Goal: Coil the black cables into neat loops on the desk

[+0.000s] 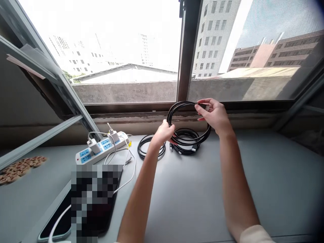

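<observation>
A coiled black cable [202, 137] hangs in a loop above the grey table, held up between both hands. My left hand [163, 133] is closed round the left side of the coil, thumb on top. At the upper right of the loop, my right hand [214, 114] pinches the cable near its plug [207, 107], which the fingers partly cover. Below and behind the held loop, another coiled black cable [187, 152] with its plugs showing lies on the table. A thinner black cable coil [141, 146] rests to the left, partly hidden by my left hand and forearm.
A white power strip [101, 152] with blue sockets and two chargers stands at the left. White cords [135, 168] run from it towards dark devices [111, 209], partly pixelated. Brown pieces [20, 168] lie far left. A window frame [187, 50] and metal rack bars [68, 87] border the table.
</observation>
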Motion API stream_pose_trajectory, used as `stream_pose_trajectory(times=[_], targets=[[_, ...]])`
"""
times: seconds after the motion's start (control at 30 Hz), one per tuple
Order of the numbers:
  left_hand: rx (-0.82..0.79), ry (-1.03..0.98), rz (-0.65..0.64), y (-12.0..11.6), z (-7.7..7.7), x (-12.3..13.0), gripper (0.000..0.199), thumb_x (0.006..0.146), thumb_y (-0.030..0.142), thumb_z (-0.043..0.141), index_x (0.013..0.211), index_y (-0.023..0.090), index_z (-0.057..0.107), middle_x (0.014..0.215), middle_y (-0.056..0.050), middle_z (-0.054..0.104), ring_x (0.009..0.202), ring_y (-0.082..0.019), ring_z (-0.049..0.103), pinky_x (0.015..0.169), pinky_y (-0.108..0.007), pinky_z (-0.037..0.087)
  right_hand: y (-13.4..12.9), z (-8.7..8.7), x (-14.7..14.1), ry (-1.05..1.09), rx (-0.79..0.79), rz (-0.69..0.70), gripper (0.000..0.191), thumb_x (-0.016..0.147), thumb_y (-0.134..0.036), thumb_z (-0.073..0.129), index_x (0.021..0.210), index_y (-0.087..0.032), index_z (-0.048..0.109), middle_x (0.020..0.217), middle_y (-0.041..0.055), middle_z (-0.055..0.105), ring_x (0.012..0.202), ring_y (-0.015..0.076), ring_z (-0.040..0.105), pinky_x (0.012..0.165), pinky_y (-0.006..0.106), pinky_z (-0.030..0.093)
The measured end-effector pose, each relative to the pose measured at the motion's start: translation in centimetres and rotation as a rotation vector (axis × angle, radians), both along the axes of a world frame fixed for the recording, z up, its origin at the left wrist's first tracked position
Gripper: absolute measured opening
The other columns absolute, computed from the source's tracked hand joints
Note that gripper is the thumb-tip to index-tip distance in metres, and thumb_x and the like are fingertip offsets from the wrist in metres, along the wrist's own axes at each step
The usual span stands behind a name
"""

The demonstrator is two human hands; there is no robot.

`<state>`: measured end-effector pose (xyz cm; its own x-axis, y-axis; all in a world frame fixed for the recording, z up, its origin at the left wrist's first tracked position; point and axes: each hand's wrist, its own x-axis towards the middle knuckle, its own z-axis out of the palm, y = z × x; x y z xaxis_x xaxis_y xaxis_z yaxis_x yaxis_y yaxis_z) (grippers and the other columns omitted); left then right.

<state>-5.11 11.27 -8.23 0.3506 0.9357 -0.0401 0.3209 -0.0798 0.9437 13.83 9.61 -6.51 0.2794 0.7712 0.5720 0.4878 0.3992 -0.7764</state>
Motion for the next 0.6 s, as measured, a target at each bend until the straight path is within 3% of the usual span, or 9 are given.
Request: stream_pose_trajectory(times=[0.17,0.33,0.47,0.6], targets=[[0.017,0.097,-0.034,1.4,-2.4,1.1,0.053,0.075,0.014,0.047,0.126,0.020,0.032,0.116,-0.014,0.050,0.060,-0.014,0.061,0.044,-0.023,0.048,0.4,-1.5,2.3,-0.092,-0.387,0.072,0.036,0.082,-0.010,0.066,0.117,-0.016,0.059,0.102,0.0088,0.057,0.073,0.0181,0.060,0.050,0.021,0.055],[0.081,0.329,0.045,1.6,-5.0,2.9,0.066,0.078,0.011,0.042,0.140,0.018,0.019,0.132,-0.023,0.035,0.086,-0.027,0.062,0.057,-0.031,0.051,3.5,-5.3,4.1,-0.169,-0.655,0.002,0.043,0.071,0.002,0.072,0.111,-0.013,0.064,0.094,0.0084,0.061,0.057,0.0138,0.058,0.048,0.019,0.049],[0.145,0.560,0.123,1.5,-7.3,4.2,0.052,0.079,0.002,0.038,0.130,0.011,0.039,0.127,-0.024,0.039,0.106,-0.032,0.055,0.083,-0.039,0.045,5.2,-7.9,4.4,-0.217,-0.859,-0.024,0.022,0.082,-0.007,0.072,0.102,-0.010,0.063,0.084,0.0058,0.062,0.066,0.0159,0.060,0.058,0.024,0.053],[0.210,0.706,0.154,1.5,-8.0,4.8,0.039,0.079,-0.001,0.032,0.111,0.008,0.052,0.119,-0.023,0.046,0.102,-0.030,0.057,0.084,-0.041,0.043,5.7,-8.9,4.5,-0.261,-0.897,-0.039,0.011,0.091,-0.019,0.066,0.097,-0.010,0.062,0.087,0.0049,0.061,0.072,0.0170,0.061,0.066,0.029,0.054]])
